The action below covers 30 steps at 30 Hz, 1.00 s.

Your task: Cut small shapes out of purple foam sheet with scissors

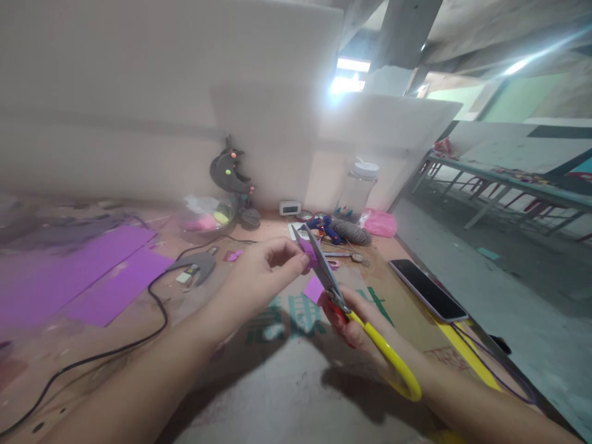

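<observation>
My left hand [272, 265] pinches a small piece of purple paper [311, 251] between thumb and fingers above the table. In my right hand [354, 317] is a pair of scissors [330, 277] with yellow and red handles, its blades parted around the purple piece. Below the blades, a flat purple scrap [314, 288] lies on the cardboard-covered tabletop. Larger purple sheets [92, 271] are spread at the left. Small purple cut pieces [235, 254] rest beyond my left hand.
A black cable [157, 302] runs along the left side. At the back stand a bowl [208, 222], a small digital clock [290, 208], a lidded jar [358, 185] and a blue glue gun [326, 229] beside grey yarn [351, 232]. A phone [428, 288] lies near the right edge.
</observation>
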{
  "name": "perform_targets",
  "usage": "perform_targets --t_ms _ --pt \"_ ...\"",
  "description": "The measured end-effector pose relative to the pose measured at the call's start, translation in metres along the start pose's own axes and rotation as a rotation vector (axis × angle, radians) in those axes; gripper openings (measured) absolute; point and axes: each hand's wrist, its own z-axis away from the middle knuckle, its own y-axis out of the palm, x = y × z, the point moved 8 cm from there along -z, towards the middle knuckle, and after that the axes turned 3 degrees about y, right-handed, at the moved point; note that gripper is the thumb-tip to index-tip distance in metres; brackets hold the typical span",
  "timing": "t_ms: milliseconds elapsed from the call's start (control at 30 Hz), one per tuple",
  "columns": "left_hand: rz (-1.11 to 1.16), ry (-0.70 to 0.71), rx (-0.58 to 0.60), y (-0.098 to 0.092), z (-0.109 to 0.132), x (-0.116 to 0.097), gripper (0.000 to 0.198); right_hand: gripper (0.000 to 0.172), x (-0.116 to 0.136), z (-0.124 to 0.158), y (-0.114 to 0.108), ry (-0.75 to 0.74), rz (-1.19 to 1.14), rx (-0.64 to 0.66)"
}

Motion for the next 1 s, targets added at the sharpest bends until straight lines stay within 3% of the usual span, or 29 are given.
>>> perform_targets --t_ms 1000 --pt "-0.121 -0.035 0.005 -0.0085 0.0036 0.0042 0.026 0.063 0.0022 -0.0013 0.0016 0.014 -0.004 -0.007"
